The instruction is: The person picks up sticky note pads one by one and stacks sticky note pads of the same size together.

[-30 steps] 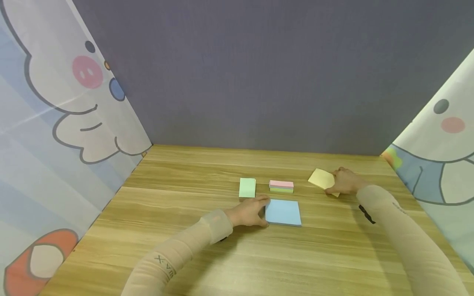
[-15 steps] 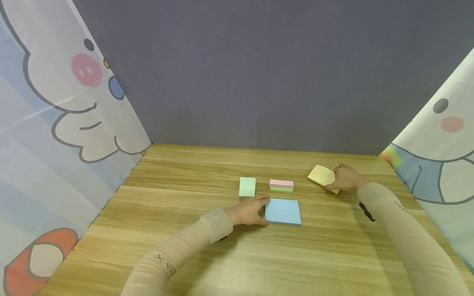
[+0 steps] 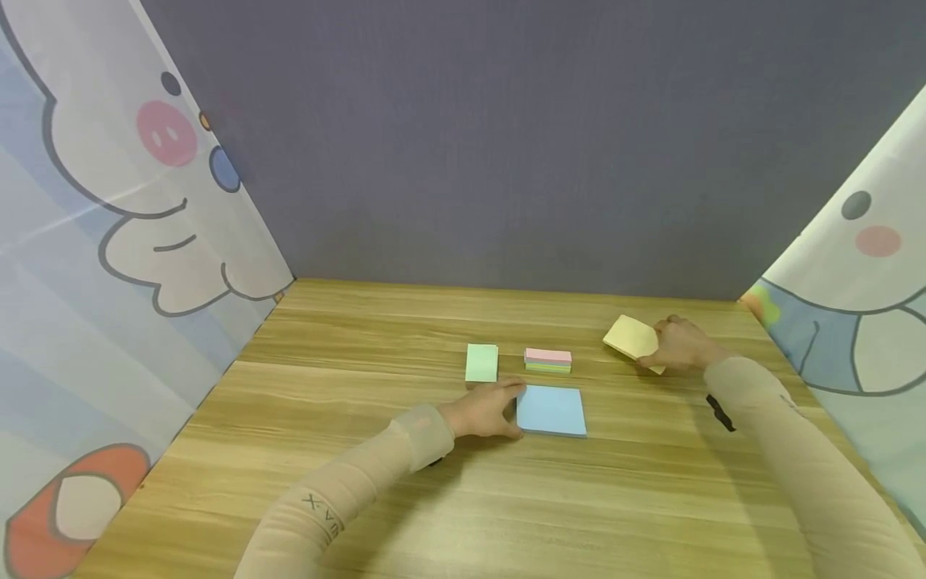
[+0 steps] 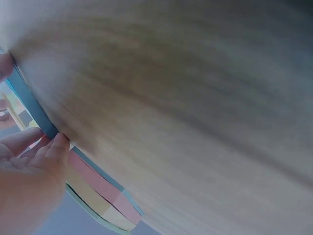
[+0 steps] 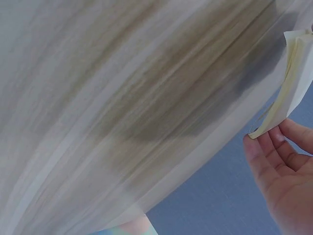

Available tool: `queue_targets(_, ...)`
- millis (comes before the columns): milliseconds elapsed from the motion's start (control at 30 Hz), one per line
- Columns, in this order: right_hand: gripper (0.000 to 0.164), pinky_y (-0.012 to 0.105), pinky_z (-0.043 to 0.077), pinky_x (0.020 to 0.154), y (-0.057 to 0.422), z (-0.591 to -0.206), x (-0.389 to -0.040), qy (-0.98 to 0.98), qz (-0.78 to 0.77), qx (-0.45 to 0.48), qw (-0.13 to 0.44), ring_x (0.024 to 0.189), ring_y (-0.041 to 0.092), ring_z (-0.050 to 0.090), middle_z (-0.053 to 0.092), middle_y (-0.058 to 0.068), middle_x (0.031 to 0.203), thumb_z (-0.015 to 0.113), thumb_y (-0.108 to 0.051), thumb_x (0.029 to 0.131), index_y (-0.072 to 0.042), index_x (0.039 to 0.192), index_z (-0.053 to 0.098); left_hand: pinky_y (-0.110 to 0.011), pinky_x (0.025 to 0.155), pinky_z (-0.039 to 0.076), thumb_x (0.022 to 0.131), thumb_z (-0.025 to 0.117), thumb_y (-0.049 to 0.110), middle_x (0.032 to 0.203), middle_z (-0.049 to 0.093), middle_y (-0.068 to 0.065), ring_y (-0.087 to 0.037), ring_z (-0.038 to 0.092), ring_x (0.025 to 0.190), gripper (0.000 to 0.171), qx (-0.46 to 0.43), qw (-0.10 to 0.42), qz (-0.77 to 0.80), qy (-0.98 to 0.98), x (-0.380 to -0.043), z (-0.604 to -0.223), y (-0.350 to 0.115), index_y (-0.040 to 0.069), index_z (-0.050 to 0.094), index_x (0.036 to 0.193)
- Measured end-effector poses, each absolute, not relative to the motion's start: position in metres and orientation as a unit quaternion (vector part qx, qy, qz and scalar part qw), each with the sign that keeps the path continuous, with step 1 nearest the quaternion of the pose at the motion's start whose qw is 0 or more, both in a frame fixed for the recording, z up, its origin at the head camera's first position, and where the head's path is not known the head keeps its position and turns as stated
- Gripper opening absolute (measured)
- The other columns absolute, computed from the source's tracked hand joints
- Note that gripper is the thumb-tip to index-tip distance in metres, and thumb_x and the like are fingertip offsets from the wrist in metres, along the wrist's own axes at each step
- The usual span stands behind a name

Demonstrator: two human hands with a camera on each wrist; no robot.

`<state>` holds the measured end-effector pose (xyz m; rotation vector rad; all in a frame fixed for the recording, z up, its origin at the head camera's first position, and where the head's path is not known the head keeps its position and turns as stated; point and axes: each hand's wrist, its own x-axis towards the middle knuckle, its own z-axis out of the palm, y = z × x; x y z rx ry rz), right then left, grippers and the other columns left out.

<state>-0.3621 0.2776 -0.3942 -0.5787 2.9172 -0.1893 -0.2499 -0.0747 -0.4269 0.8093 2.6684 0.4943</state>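
Note:
My left hand [image 3: 486, 410] spans the left edge of a square blue sticky note pad [image 3: 553, 411] lying on the table. Thumb and fingers grip its two left corners, and the left wrist view shows the pad's blue side [image 4: 33, 104] between them. Over at the right, my right hand [image 3: 681, 344] pinches a yellow sticky note pad [image 3: 631, 336] by its right side. That pad is tilted and raised off the wood, and in the right wrist view its sheets [image 5: 293, 83] bend and part a little at the edge.
Behind the blue pad lie a small green-topped note stack [image 3: 481, 363] and a narrow pink-topped stack [image 3: 547, 360] with grey and green layers. A grey panel [image 3: 506, 161] closes off the back of the wooden table [image 3: 579, 507]; cartoon-printed sheets [image 3: 188, 241] flank it.
The yellow pad has risen and tilted in my right hand, shifting slightly toward the back. My left hand has stayed on the blue pad.

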Motion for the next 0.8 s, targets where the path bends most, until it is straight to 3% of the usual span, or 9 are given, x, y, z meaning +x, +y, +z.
queue_targets(200,0.086,0.063,0.037,0.089,0.281,-0.390,-0.360,0.977,-0.083,-0.182,0.077,0.113,0.055,0.035,0.042,0.039,0.124,0.069,-0.050,0.071,0.019,0.119,0.047,-0.033,0.109,0.029,0.080,0.069,0.037,0.150,0.026,-0.008,-0.023,0.028,0.136,0.081,0.286,0.151,0.170,0.931,-0.250,-0.427,-0.075,0.005,0.030,0.142)
queue_targets(500,0.081,0.055,0.045,0.077,0.282,-0.380,-0.350,0.977,-0.081,-0.198,0.013,0.097,0.046,0.050,0.053,0.034,0.108,0.072,-0.049,0.065,0.016,0.109,0.054,-0.034,0.109,0.029,0.079,0.070,0.038,0.150,0.026,-0.008,-0.024,0.027,0.137,0.081,0.282,0.150,0.172,0.932,-0.249,-0.428,-0.075,0.005,0.031,0.142)
queue_targets(800,0.079,0.054,0.045,0.079,0.285,-0.368,-0.338,0.976,-0.079,-0.203,0.003,0.096,0.044,0.052,0.052,0.035,0.110,0.074,-0.045,0.066,0.017,0.110,0.053,-0.034,0.110,0.028,0.079,0.070,0.038,0.150,0.026,-0.007,-0.023,0.027,0.137,0.081,0.284,0.147,0.172,0.932,-0.250,-0.429,-0.075,0.005,0.031,0.142)
